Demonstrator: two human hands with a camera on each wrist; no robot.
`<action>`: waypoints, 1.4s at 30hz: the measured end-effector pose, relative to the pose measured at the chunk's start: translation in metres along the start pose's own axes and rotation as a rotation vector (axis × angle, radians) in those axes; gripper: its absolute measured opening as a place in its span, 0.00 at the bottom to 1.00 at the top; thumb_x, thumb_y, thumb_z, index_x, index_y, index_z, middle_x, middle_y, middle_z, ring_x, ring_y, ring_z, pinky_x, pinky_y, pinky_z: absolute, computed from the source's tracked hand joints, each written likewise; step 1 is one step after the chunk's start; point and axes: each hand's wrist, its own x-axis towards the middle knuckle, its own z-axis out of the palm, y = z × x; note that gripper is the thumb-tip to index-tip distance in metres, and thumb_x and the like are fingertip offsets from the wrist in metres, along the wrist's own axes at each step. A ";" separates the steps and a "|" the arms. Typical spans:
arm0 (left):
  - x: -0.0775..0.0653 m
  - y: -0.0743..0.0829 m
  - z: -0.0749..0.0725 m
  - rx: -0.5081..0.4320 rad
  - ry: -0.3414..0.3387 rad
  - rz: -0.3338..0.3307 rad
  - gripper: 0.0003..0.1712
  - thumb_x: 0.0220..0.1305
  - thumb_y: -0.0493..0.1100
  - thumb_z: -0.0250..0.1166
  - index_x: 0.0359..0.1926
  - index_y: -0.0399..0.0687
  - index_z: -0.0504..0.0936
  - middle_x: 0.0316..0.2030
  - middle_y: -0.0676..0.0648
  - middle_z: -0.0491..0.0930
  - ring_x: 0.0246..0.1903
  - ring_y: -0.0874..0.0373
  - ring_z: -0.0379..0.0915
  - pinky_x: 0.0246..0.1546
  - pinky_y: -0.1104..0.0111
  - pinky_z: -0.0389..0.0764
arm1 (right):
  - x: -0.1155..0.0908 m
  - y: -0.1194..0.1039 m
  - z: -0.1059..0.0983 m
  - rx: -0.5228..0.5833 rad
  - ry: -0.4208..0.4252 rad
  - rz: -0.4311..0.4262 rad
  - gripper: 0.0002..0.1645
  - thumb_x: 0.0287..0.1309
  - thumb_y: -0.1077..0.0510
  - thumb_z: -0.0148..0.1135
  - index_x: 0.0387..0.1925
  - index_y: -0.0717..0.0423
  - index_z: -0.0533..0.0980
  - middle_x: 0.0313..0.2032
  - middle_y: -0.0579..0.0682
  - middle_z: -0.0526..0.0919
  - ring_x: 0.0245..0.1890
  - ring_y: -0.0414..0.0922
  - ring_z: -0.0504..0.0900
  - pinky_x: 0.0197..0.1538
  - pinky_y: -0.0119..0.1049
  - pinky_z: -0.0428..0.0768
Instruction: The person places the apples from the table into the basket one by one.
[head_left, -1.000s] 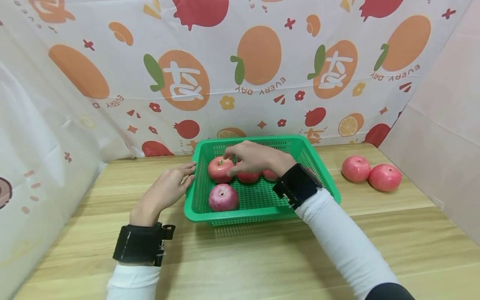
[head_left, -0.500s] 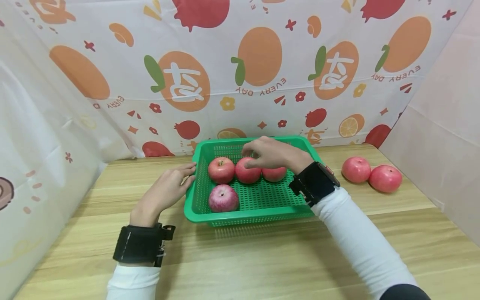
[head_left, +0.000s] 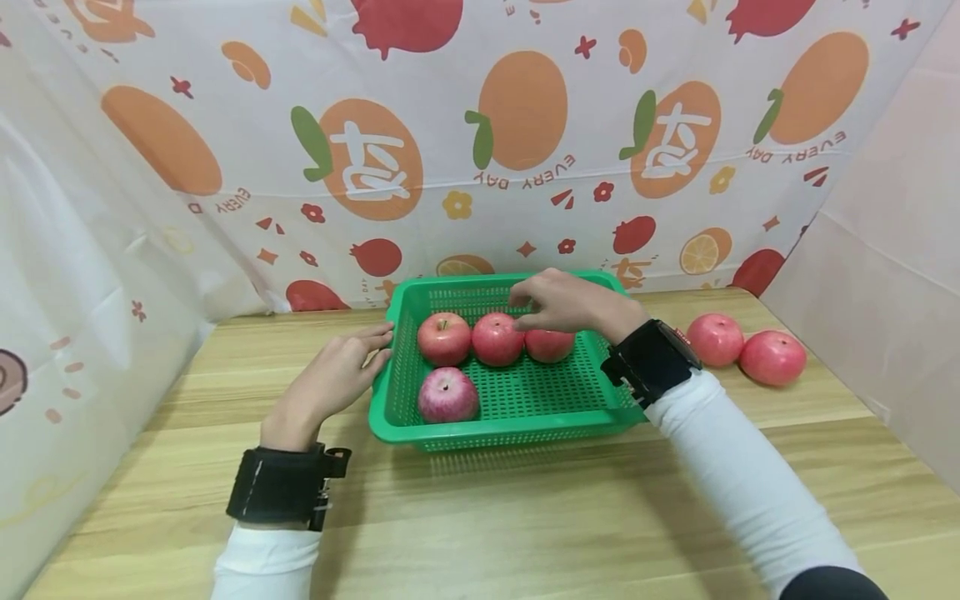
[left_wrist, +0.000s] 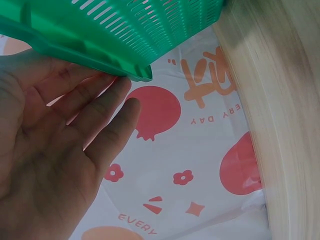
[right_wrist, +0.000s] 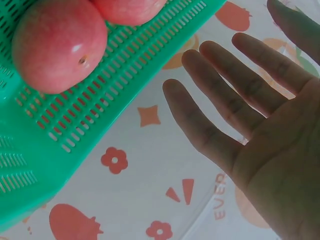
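A green plastic basket [head_left: 378, 392] holds a red apple [head_left: 444, 339] at its back left and a streaked purplish apple [head_left: 448, 397] in front of that. Two more pinkish-red apples, the middle one [head_left: 495, 340] and the right one [head_left: 550, 347], continue the back row. My left hand [head_left: 333, 373] touches the basket's left rim, its fingers fairly straight in the left wrist view. Above the back row is my right hand [head_left: 570, 304], overlapping the right apple in the head view. Spread and holding nothing, its fingers [right_wrist: 220, 100] show in the right wrist view.
Two pinkish-red apples [head_left: 716, 340] sit side by side on the wooden table [head_left: 480, 525], right of the basket. Behind the basket hangs a white fruit-print cloth [head_left: 442, 242], and pale sheets flank the table on both sides.
My right hand has moved right along the back row, from beside the back-left apple to over the right one, uncovering the apples it hid. The left hand stays at the rim.
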 end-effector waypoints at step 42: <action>0.003 0.015 0.006 0.230 0.094 0.070 0.18 0.57 0.30 0.52 0.48 0.24 0.73 0.51 0.32 0.72 0.47 0.41 0.69 0.43 0.50 0.75 | -0.049 0.060 -0.017 -0.007 0.097 0.147 0.15 0.53 0.61 0.59 0.44 0.60 0.75 0.43 0.56 0.78 0.38 0.46 0.77 0.44 0.46 0.77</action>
